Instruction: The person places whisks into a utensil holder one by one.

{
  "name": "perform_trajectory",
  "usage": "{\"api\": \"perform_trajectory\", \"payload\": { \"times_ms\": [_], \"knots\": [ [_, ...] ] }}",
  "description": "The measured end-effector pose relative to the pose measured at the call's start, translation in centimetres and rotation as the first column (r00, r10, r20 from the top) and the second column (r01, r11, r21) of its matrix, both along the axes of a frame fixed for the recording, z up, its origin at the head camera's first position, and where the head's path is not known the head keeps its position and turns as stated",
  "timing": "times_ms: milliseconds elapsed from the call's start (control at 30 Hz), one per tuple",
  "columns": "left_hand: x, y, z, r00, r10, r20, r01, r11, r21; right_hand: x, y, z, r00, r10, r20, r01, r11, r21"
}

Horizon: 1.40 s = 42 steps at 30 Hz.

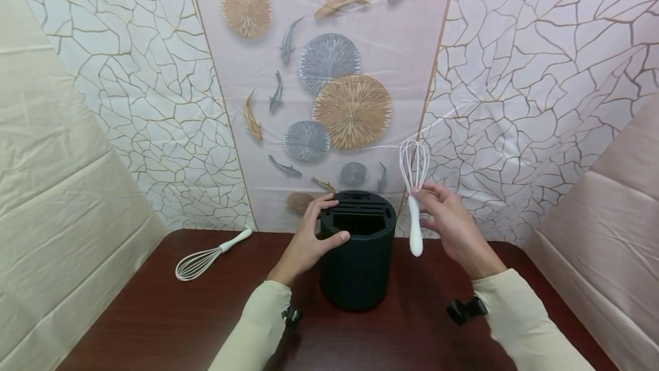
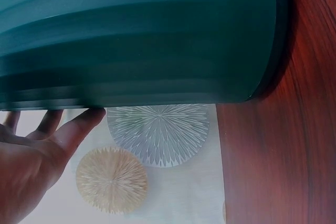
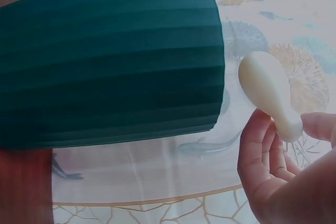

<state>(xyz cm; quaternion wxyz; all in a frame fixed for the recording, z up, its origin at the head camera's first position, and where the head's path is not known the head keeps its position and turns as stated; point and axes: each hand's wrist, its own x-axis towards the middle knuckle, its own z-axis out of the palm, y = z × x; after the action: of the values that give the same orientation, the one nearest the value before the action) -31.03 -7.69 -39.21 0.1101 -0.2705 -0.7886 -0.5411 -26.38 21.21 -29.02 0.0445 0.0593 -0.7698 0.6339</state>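
A dark green ribbed utensil holder [image 1: 355, 274] stands upright on the table, its top divided by slots and a larger opening. My left hand [image 1: 314, 239] rests at its upper left, thumb and fingers spread on the rim. To the right of the holder, my right hand [image 1: 450, 222] pinches a white whisk [image 1: 415, 225] at the neck, wires up and handle down, raised above the table. In the right wrist view the rounded whisk handle [image 3: 265, 85] points toward the camera between thumb and fingers. The left wrist view shows the holder's ribbed side [image 2: 142, 40] with fingers beside it.
A second white whisk [image 1: 211, 254] lies at the back left of the dark red wooden table [image 1: 170, 325]. Patterned cloth [image 1: 494, 102] hangs behind the table, with plain cloth [image 1: 62, 234] along both sides.
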Motion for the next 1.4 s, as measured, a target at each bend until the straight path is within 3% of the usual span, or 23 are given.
{"api": "perform_trajectory", "payload": {
  "times_ms": [467,800,1400],
  "knots": [
    [0.1,0.0,0.2,1.0,-0.003,0.015,0.003,1.0,0.007,0.1,-1.1,1.7,0.995,-0.07,-0.068,0.071,0.997,0.01],
    [0.2,0.0,0.3,1.0,-0.008,0.007,0.008,1.0,0.015,0.2,-2.0,3.1,0.985,-0.064,-0.158,0.064,0.998,-0.005],
    [0.1,0.1,0.1,1.0,-0.005,-0.001,0.005,1.0,0.019,0.3,-3.6,3.6,0.952,-0.082,-0.295,0.066,0.996,-0.065]
  ]
}}
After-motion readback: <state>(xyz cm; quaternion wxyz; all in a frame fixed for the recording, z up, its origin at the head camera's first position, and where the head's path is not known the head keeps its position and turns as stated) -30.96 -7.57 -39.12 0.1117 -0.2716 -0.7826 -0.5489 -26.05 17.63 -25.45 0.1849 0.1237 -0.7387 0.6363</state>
